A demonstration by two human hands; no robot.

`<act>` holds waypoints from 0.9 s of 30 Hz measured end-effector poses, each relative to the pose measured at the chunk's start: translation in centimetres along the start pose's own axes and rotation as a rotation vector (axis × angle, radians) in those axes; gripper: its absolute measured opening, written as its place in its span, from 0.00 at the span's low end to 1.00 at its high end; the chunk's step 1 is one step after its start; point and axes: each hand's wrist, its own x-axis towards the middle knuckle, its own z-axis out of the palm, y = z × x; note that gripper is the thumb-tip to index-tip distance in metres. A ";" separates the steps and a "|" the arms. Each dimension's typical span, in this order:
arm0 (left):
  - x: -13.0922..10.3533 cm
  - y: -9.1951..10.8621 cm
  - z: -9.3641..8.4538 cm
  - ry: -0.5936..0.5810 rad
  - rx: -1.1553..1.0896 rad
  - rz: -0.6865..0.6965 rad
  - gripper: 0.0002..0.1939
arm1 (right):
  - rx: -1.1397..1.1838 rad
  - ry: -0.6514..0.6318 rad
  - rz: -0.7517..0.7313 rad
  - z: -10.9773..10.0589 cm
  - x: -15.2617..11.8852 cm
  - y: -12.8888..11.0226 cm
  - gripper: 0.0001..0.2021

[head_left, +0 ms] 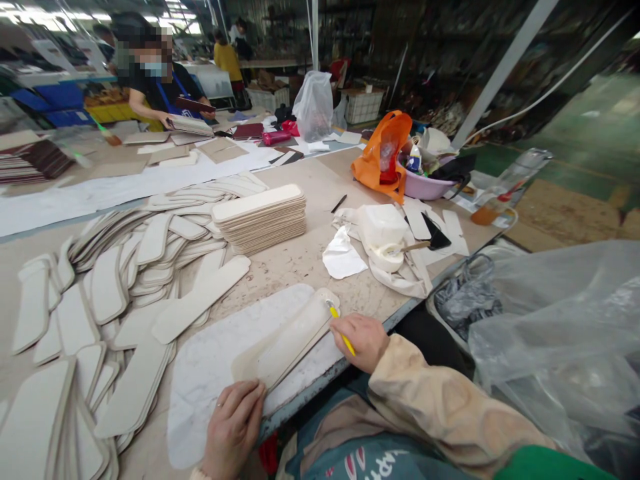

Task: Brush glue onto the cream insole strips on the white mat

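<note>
My right hand (361, 341) is closed round a yellow-handled tool (343, 328), its tip on the far right end of a long cream rounded piece (285, 337). That piece lies over a similar one on a white sheet (200, 373) at the table's front edge. My left hand (236, 423) rests at the near left end of the piece, its fingers together on the edge; whether they grip it is hard to tell. A neat stack of cream pieces (263, 220) stands behind the sheet.
Many loose cream pieces (110, 283) spread over the left. At the right are a white container (384, 225), an orange bag (383, 153), a purple basin (427, 185) and a bottle of amber liquid (493, 207). A person (165, 93) handles boards across the table.
</note>
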 end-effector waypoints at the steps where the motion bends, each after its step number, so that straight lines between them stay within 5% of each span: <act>1: 0.0 0.0 0.0 0.004 0.001 0.000 0.11 | -0.026 -0.006 0.035 -0.1 0.0 0.4 0.09; 6: 0.0 0.2 -0.1 0.000 0.002 -0.016 0.11 | 0.004 -0.083 0.031 0.2 -0.6 -0.9 0.09; 10: -0.1 0.5 0.0 -0.006 0.010 -0.059 0.11 | 0.455 -0.052 -0.002 0.4 -0.2 -4.5 0.09; 14: -0.3 0.6 0.0 -0.036 0.018 -0.089 0.12 | 0.860 -0.132 0.236 0.6 1.0 -6.1 0.11; 18: -0.2 0.7 -0.1 -0.023 0.019 -0.088 0.11 | 0.943 -0.156 0.395 1.1 1.2 -4.6 0.13; 23: -0.4 0.6 0.0 -0.030 -0.002 -0.104 0.12 | 0.784 0.029 0.578 -0.2 0.6 -0.8 0.12; 27: -0.8 0.4 0.2 -0.049 0.004 -0.116 0.12 | 0.905 -0.038 0.552 -0.7 1.2 -2.4 0.12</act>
